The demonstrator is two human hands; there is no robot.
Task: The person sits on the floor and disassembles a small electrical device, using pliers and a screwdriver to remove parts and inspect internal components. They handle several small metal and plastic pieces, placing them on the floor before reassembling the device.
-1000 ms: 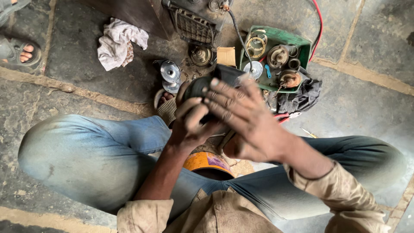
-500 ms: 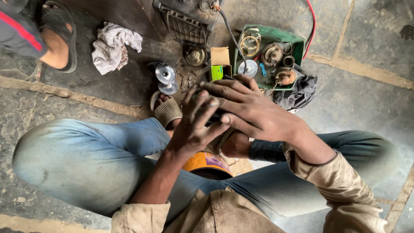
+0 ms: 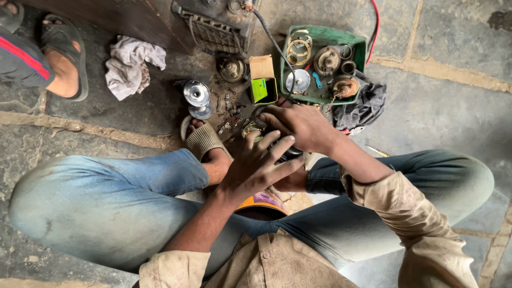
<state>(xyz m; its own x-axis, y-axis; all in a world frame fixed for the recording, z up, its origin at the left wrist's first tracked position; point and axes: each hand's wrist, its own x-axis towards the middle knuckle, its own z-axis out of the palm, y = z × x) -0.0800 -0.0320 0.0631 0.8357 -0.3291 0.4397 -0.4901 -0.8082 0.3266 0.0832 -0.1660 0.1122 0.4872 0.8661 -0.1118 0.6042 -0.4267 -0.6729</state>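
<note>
Seated person, viewed from above. The left hand [image 3: 256, 168], fingers spread apart, lies flat over a dark round part [image 3: 277, 146] held low between the knees; the right hand [image 3: 301, 125] curls its grip over the part's far side. The part is mostly hidden, so its long axis and heading cannot be told. Beyond it on the stone floor [image 3: 442, 106]: a green tray [image 3: 362, 45] of metal parts, a small cardboard box [image 3: 262, 79], a shiny metal cone [image 3: 196, 95], a white rag [image 3: 128, 64], and another person's sandalled foot [image 3: 64, 66].
</note>
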